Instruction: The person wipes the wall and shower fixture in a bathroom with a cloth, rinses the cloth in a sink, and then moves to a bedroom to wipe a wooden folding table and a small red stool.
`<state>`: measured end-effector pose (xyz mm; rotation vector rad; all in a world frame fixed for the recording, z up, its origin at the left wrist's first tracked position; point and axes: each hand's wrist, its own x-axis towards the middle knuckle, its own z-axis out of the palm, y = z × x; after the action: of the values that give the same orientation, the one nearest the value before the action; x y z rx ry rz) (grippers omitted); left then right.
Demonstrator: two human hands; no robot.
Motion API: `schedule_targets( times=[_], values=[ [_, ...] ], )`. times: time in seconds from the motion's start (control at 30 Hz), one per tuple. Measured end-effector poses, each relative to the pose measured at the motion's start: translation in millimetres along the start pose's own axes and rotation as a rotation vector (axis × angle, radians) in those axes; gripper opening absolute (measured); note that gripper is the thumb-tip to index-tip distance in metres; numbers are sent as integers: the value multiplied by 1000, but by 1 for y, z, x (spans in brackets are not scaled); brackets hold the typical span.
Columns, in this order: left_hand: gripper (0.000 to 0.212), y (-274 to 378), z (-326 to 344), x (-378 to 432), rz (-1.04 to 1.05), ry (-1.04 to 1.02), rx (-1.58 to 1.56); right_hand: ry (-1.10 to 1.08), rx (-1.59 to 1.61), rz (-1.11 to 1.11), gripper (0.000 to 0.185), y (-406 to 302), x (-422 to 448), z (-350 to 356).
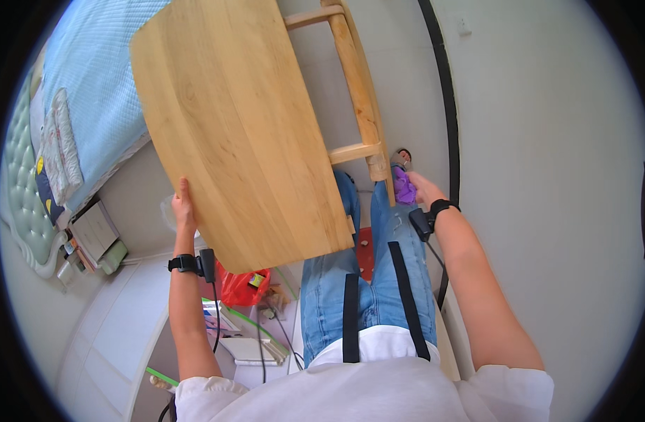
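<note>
A wooden tabletop or seat panel point(238, 132), tilted up, lies before me with a rounded leg frame point(354, 84) on its right. My left hand point(184, 210) grips the panel's lower left edge, thumb on the face; its fingers are hidden behind the wood. In my right hand point(421, 189) is a crumpled purple cloth point(405, 188), held beside the lower end of the leg frame, above my right leg. Both wrists wear black straps with small devices and cables.
A bed with a blue quilted cover point(101, 79) stands at upper left. Behind my left arm are a red plastic bag point(240, 287) and shelves with books point(254, 351). A white wall point(544, 158) rises at right. A red stool point(365, 253) shows between my legs.
</note>
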<state>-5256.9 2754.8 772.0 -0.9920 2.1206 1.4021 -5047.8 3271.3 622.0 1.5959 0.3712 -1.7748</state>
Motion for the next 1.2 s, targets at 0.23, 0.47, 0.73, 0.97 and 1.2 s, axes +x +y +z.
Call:
schedule_targets(
  times=[0.23,0.47,0.73,0.97,1.2],
  values=[
    [67,-18,9,-19,41,-12,-7,28,32,3,27,17,-23,6],
    [67,-35,28,-62,9,44,63,54,157,21,26,65,1,-69],
    [69,-63,61,-96,-13,78,21,-285,421,-74,21,70,52,-146],
    [72,-147,18,-159,-102,149,-156,-135,302,-381,22,42,-53,-106],
    [67,-178,-44,-199,-182,142,-235,-287,245,-385,32,88,-48,-130]
  ],
)
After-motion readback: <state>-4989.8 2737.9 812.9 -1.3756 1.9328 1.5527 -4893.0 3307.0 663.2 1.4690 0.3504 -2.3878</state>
